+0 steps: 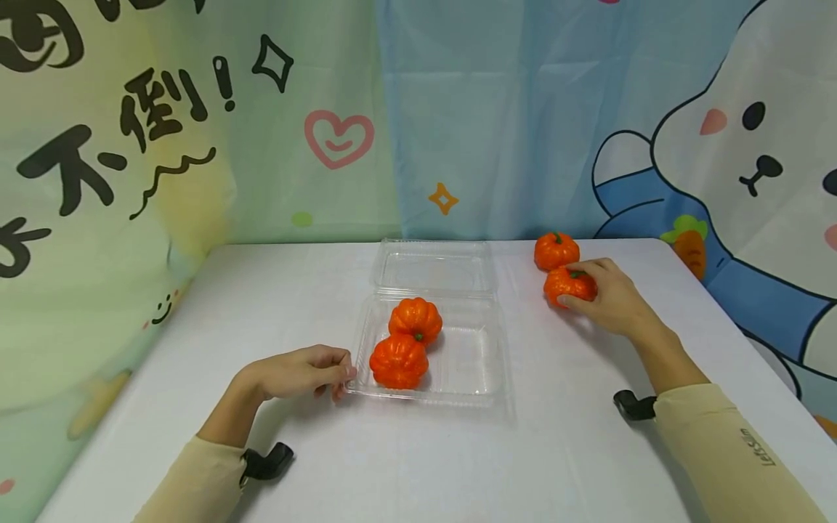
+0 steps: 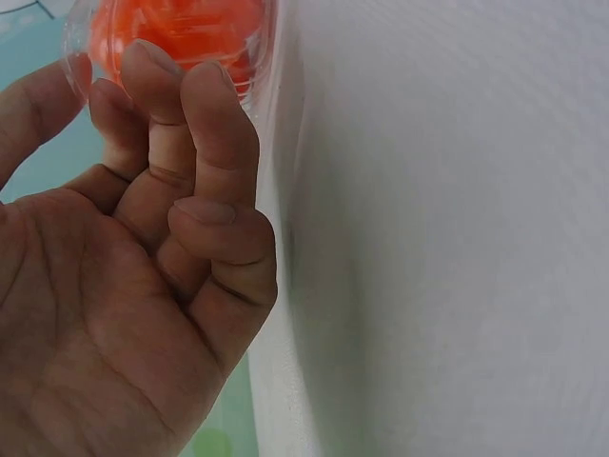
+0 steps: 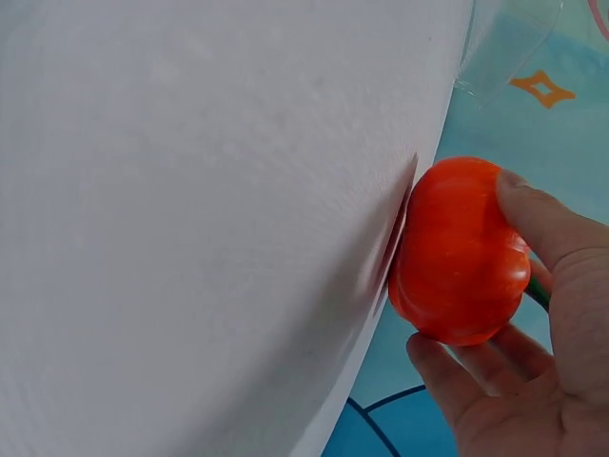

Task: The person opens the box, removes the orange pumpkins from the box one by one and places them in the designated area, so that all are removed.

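Note:
On the white table lies an open clear plastic clamshell box (image 1: 463, 363), its lid folded back. Two small orange pumpkins, a front one (image 1: 399, 362) and a rear one (image 1: 415, 319), sit in the left half of its base. My left hand (image 1: 304, 373) pinches the box's front left corner between thumb and fingertips. Over on the right, my right hand (image 1: 611, 294) grips another orange pumpkin (image 3: 461, 252) with a green stem, thumb on one side and fingers on the other. Right behind that one stands a further pumpkin (image 1: 556, 250).
The box's lid (image 1: 434, 265) reaches to the table's back edge. Behind the table hangs a printed cloth backdrop (image 1: 523, 109) with a cartoon animal and lettering. White tabletop (image 1: 458, 465) stretches in front of the box and between the two arms.

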Demonstrator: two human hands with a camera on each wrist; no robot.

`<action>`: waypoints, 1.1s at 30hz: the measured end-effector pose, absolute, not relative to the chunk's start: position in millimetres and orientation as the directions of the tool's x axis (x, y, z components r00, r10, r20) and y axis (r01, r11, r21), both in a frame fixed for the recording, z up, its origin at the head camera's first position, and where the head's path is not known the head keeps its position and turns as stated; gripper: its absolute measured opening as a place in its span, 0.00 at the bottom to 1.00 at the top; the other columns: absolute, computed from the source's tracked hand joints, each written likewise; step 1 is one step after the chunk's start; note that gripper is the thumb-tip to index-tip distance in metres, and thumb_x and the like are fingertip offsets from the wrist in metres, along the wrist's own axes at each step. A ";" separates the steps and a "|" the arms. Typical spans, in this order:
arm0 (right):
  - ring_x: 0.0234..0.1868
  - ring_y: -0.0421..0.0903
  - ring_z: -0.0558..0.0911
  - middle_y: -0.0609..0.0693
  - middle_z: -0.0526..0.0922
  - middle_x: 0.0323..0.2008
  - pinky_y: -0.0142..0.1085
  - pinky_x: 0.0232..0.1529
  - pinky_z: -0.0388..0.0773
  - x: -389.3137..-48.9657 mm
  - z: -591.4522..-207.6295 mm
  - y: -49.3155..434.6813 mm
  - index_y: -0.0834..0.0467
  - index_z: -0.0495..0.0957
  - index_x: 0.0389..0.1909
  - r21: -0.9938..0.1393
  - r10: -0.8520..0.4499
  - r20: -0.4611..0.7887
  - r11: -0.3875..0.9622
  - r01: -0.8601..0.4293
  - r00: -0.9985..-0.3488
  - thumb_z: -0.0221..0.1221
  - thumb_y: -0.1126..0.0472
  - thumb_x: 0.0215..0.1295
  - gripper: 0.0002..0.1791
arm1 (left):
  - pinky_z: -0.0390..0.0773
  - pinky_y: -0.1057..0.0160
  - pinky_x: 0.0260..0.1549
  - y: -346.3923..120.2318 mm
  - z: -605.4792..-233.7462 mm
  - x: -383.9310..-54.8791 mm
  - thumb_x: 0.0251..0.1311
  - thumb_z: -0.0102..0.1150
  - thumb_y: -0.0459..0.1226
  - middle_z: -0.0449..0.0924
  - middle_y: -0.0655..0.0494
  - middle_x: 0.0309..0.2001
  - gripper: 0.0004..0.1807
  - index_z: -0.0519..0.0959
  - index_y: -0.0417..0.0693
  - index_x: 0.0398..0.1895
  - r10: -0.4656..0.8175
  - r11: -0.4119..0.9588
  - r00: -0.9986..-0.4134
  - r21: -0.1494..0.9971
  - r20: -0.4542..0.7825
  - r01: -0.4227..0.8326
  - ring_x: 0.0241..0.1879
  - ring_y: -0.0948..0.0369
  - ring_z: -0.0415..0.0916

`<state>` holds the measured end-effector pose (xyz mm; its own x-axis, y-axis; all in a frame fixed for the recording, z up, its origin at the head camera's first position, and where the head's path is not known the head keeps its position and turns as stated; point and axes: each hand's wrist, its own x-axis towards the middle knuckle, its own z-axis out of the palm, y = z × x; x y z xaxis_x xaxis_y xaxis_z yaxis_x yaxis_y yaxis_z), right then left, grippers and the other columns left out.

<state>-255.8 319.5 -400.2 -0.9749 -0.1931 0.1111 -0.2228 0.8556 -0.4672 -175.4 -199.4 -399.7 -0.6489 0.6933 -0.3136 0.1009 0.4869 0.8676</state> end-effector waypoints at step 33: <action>0.68 0.73 0.61 0.72 0.57 0.70 0.70 0.63 0.65 -256.4 -399.9 313.4 0.65 0.64 0.72 -0.470 -0.119 0.180 0.862 -0.192 -0.976 0.71 0.48 0.63 0.44 | 0.69 0.64 0.31 -199.6 -397.8 -173.3 0.78 0.50 0.43 0.79 0.50 0.30 0.17 0.74 0.39 0.34 0.691 0.485 -0.653 0.869 -0.310 0.101 0.31 0.56 0.69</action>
<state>-256.4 313.4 -399.9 -0.9764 -0.1190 0.1804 -0.1918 0.8618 -0.4695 -173.3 -199.6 -397.8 -0.6535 0.6906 -0.3099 0.1005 0.4849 0.8688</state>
